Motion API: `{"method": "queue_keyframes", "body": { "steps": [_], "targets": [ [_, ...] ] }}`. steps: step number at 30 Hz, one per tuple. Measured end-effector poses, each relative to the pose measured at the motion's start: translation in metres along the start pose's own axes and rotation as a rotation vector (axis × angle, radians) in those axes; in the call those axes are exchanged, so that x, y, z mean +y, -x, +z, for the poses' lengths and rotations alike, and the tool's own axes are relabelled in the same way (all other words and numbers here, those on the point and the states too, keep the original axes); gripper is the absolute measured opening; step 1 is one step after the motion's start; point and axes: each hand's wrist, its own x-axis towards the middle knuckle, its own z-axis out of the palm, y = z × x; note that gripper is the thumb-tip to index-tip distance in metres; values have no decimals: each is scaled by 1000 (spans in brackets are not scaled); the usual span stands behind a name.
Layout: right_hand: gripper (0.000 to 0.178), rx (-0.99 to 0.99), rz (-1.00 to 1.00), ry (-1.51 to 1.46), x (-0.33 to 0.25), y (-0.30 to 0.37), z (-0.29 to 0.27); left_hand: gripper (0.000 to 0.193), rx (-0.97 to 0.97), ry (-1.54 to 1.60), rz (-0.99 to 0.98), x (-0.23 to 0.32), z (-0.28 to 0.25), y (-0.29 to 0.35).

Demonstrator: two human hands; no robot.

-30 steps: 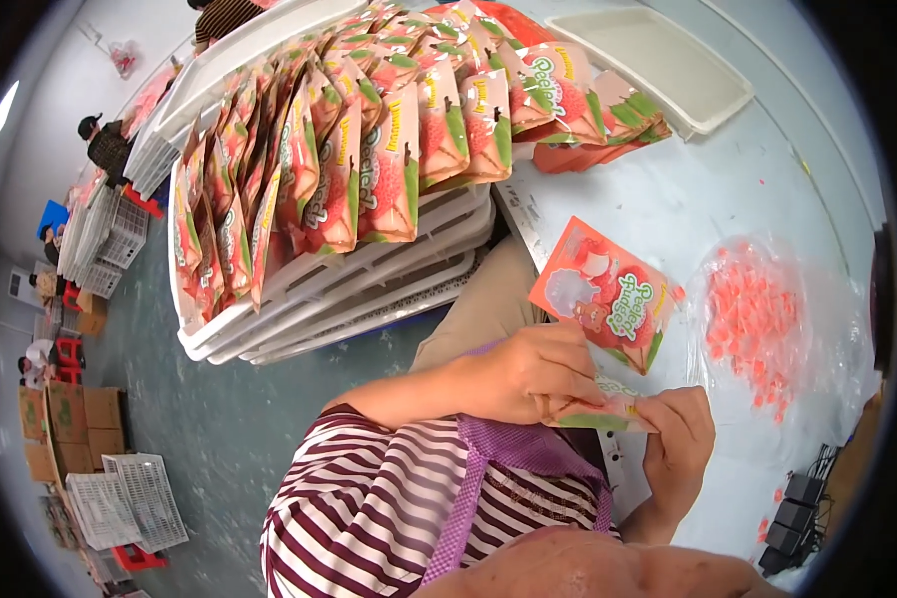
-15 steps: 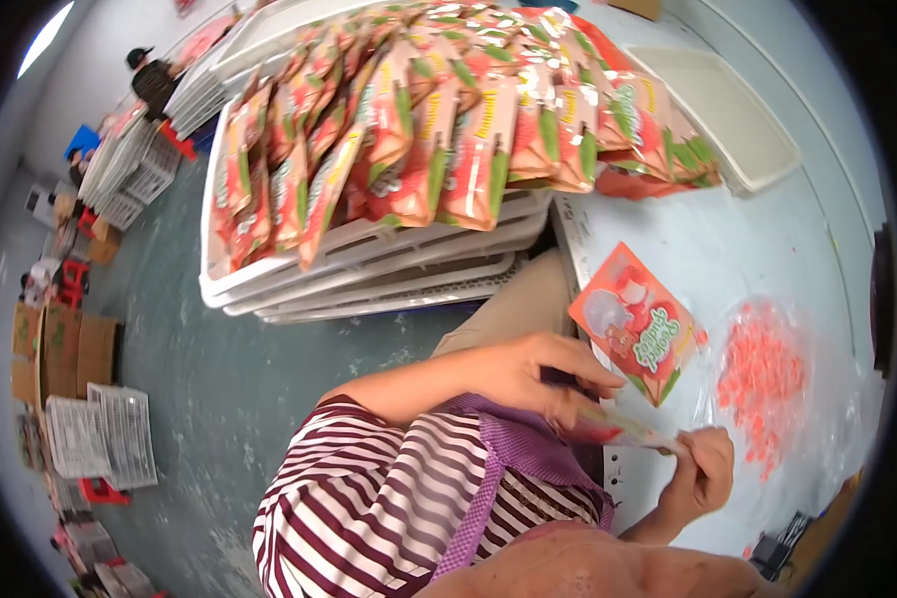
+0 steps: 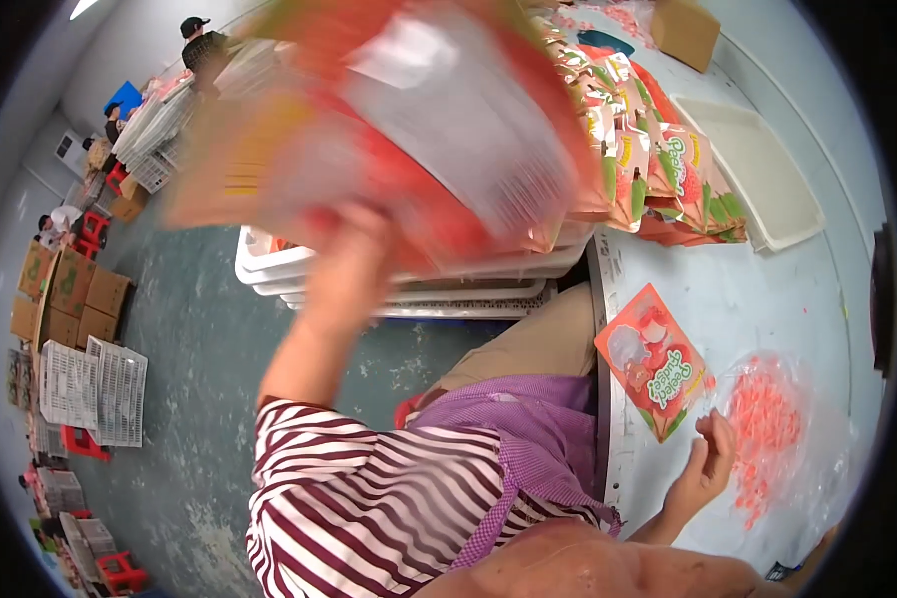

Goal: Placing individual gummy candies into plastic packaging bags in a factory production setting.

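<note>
My left hand (image 3: pixel 354 249) is raised over the stacked trays, its fingers closed on a red and pinkish candy pouch (image 3: pixel 439 120). The pouch is close to view and smeared by motion; a silvery panel and a barcode show on it. My right hand (image 3: pixel 706 463) is low over the table, fingers loosely curled and apart, with nothing seen in it. Just beyond that hand lies a single flat red pouch (image 3: pixel 653 359) with green at one corner. To the right of the hand, a clear plastic bag (image 3: pixel 767 424) holds many small pink-red pieces.
White plastic trays (image 3: pixel 269 264) stand stacked at my left, mostly behind the raised pouch. Filled pouches (image 3: pixel 623 149) pile up at the table's far side, beside a shallow white tray (image 3: pixel 757 179). Cartons (image 3: pixel 70 284), white crates (image 3: pixel 95 394) and red stools (image 3: pixel 92 231) stand across the floor, with people farther back.
My left hand has swung from beside my right hand up and left over the trays with the pouch. My right hand has let go of the pouch and stays by the table.
</note>
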Motion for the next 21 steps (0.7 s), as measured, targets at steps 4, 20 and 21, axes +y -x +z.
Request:
{"method": "queue_keyframes", "body": {
  "steps": [4, 20, 21],
  "targets": [
    [38, -162, -34, 412, 21, 0, 27, 28, 457, 37, 83, -24, -62, -113],
    [57, -419, 57, 722, 68, 22, 61, 53, -133, 117, -398, -287, -96, -111],
    [56, -400, 32, 724, 68, 25, 61, 54, -196, 44, -426, -281, -89, -116]
  ]
}}
